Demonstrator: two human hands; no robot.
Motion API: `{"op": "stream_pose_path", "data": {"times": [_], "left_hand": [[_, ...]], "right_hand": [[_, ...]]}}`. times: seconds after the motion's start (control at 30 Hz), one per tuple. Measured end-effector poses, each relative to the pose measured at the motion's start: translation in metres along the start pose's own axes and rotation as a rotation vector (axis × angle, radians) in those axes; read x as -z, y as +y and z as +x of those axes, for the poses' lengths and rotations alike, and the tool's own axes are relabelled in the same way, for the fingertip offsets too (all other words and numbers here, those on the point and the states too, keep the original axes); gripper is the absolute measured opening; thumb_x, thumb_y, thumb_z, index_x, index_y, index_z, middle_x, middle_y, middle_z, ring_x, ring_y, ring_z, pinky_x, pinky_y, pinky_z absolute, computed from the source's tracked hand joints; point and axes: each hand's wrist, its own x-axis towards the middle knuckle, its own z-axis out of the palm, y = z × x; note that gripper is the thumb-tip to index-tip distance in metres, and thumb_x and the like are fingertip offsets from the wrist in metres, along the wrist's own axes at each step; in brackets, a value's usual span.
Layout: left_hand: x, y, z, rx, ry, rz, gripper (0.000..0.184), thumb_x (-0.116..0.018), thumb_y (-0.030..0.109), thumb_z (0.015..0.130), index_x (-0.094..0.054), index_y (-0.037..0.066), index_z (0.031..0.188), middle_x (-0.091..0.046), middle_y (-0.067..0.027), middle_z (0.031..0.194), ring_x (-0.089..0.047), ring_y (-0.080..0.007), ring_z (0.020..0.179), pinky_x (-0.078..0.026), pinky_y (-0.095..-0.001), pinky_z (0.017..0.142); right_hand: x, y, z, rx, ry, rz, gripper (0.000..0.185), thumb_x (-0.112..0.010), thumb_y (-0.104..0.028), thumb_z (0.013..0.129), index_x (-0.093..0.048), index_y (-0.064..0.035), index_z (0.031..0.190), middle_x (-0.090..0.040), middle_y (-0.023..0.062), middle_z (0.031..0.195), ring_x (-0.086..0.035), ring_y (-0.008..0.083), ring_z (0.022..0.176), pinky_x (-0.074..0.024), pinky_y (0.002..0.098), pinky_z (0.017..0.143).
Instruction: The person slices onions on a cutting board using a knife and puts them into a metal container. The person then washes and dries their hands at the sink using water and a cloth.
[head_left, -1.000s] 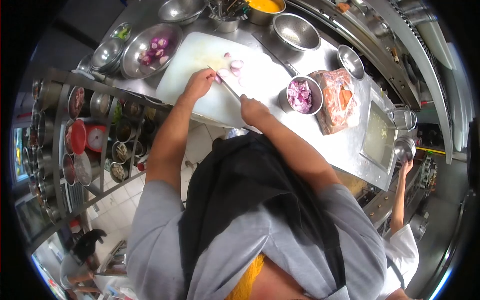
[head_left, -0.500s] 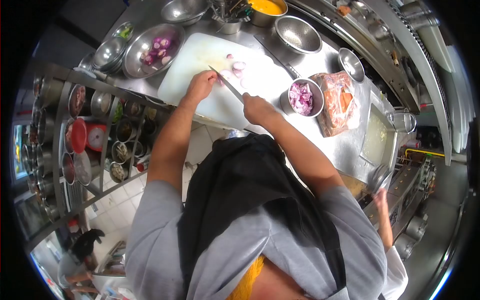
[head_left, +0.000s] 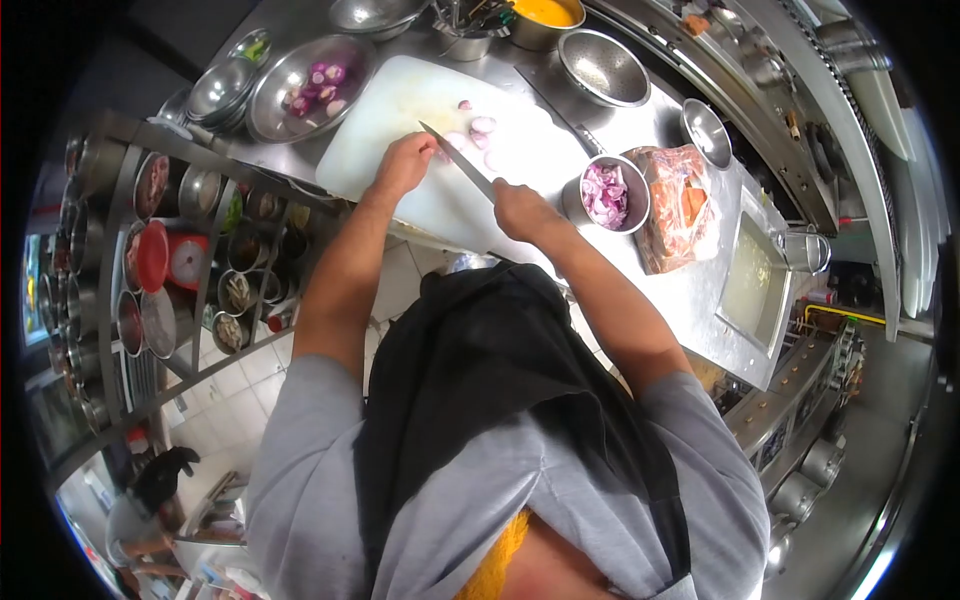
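My right hand (head_left: 524, 210) is wrapped around the handle of a kitchen knife (head_left: 462, 164), its blade pointing away and to the left over a white cutting board (head_left: 390, 105). On the left side of the blade, my left hand (head_left: 406, 163) has its fingers curled down on the board. A bit of purple shows at the fingertips, seemingly a red onion piece mostly hidden by them. Beyond the blade lie pale red onion slices (head_left: 483, 125) and a small onion end (head_left: 464, 104). Cut red onion fills a steel pot (head_left: 640, 211) to the right.
Peeled red onions (head_left: 325, 74) sit in a steel bowl (head_left: 268, 108) left of the board. A plastic bag of meat (head_left: 678, 225) lies right of the pot. Behind stand a perforated steel bowl (head_left: 602, 65) and a pot of orange liquid (head_left: 548, 12). A rack of containers (head_left: 205, 280) stands left.
The knife and both hands stay almost in place, with a slight shift of the view. At the right, another person's arm and the steel container by their hand have left the view.
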Motion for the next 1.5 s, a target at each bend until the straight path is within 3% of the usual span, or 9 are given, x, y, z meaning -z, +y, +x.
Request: {"op": "stream_pose_path", "data": {"times": [0.47, 0.67, 0.77, 0.87, 1.03, 1.23, 1.37, 1.43, 1.5], "left_hand": [[-0.005, 0.001, 0.008, 0.032, -0.016, 0.034, 0.010, -0.064, 0.005, 0.086, -0.065, 0.005, 0.096, -0.067, -0.0130, 0.090, -0.065, -0.0291, 0.082, -0.052, -0.0378, 0.074], [-0.002, 0.066, 0.052, -0.146, 0.187, 0.132, 0.012, -0.064, 0.010, 0.086, -0.067, 0.008, 0.097, -0.067, -0.0113, 0.095, -0.064, -0.0342, 0.090, -0.052, -0.0427, 0.078], [-0.018, 0.088, 0.085, 0.091, -0.213, 0.224, 0.018, -0.063, 0.017, 0.084, -0.068, 0.011, 0.100, -0.066, -0.0119, 0.099, -0.061, -0.0337, 0.104, -0.052, -0.0451, 0.086], [-0.066, 0.064, 0.096, -0.034, -0.259, 0.560, 0.020, -0.063, 0.018, 0.084, -0.068, 0.011, 0.102, -0.066, -0.0143, 0.099, -0.062, -0.0338, 0.104, -0.052, -0.0433, 0.089], [-0.079, 0.058, 0.110, -0.040, -0.288, 0.541, 0.024, -0.063, 0.018, 0.084, -0.066, 0.012, 0.107, -0.069, -0.0172, 0.103, -0.067, -0.0340, 0.099, -0.052, -0.0471, 0.088], [-0.023, 0.069, 0.057, 0.355, 0.114, -0.244, 0.027, -0.070, 0.025, 0.088, -0.061, 0.008, 0.107, -0.070, -0.0143, 0.092, -0.069, -0.0243, 0.088, -0.053, -0.0339, 0.080], [-0.030, 0.019, 0.007, 0.442, 0.144, -0.137, 0.020, -0.070, 0.023, 0.085, -0.062, 0.010, 0.099, -0.067, -0.0148, 0.090, -0.067, -0.0301, 0.085, -0.053, -0.0413, 0.078], [-0.028, 0.014, -0.004, 0.149, 0.249, 0.188, 0.015, -0.068, 0.019, 0.084, -0.064, 0.010, 0.096, -0.063, -0.0143, 0.098, -0.063, -0.0327, 0.090, -0.051, -0.0440, 0.082], [-0.022, 0.017, -0.006, 0.175, 0.236, 0.187, 0.012, -0.067, 0.016, 0.084, -0.064, 0.010, 0.094, -0.061, -0.0142, 0.101, -0.061, -0.0338, 0.093, -0.050, -0.0451, 0.083]], "right_hand": [[-0.020, 0.013, 0.019, -0.003, -0.009, 0.123, 0.028, -0.040, -0.009, 0.092, -0.052, 0.0054, 0.113, -0.066, 0.0340, 0.100, -0.065, 0.0481, 0.098, -0.0496, 0.0557, 0.089], [-0.014, 0.012, 0.003, 0.012, 0.076, 0.130, 0.027, -0.041, -0.009, 0.092, -0.052, 0.0032, 0.112, -0.067, 0.0326, 0.096, -0.066, 0.0478, 0.095, -0.0502, 0.0564, 0.086], [-0.017, -0.002, 0.000, 0.033, 0.031, 0.121, 0.028, -0.040, -0.008, 0.092, -0.054, 0.0027, 0.113, -0.067, 0.0321, 0.097, -0.066, 0.0474, 0.096, -0.0502, 0.0565, 0.087], [-0.029, -0.001, 0.003, 0.033, 0.000, 0.126, 0.030, -0.040, -0.009, 0.092, -0.054, 0.0024, 0.115, -0.067, 0.0320, 0.099, -0.066, 0.0472, 0.098, -0.0496, 0.0562, 0.089], [-0.032, 0.020, 0.003, 0.005, -0.024, 0.152, 0.032, -0.040, -0.012, 0.092, -0.054, 0.0016, 0.117, -0.067, 0.0316, 0.101, -0.065, 0.0467, 0.100, -0.0486, 0.0547, 0.092], [-0.009, 0.038, 0.000, -0.176, -0.040, 0.323, 0.032, -0.040, -0.017, 0.094, -0.053, 0.0014, 0.117, -0.065, 0.0335, 0.104, -0.064, 0.0479, 0.101, -0.0467, 0.0566, 0.093], [-0.013, 0.046, 0.006, -0.140, -0.030, 0.266, 0.031, -0.039, -0.018, 0.095, -0.052, 0.0030, 0.115, -0.065, 0.0339, 0.107, -0.062, 0.0504, 0.104, -0.0458, 0.0574, 0.095], [-0.013, 0.043, 0.008, -0.096, -0.019, 0.198, 0.031, -0.039, -0.017, 0.095, -0.051, 0.0034, 0.115, -0.065, 0.0341, 0.107, -0.062, 0.0500, 0.104, -0.0462, 0.0572, 0.094], [-0.014, 0.038, 0.009, -0.062, -0.004, 0.138, 0.031, -0.039, -0.015, 0.094, -0.051, 0.0038, 0.115, -0.065, 0.0343, 0.107, -0.062, 0.0496, 0.104, -0.0466, 0.0570, 0.094]]}}
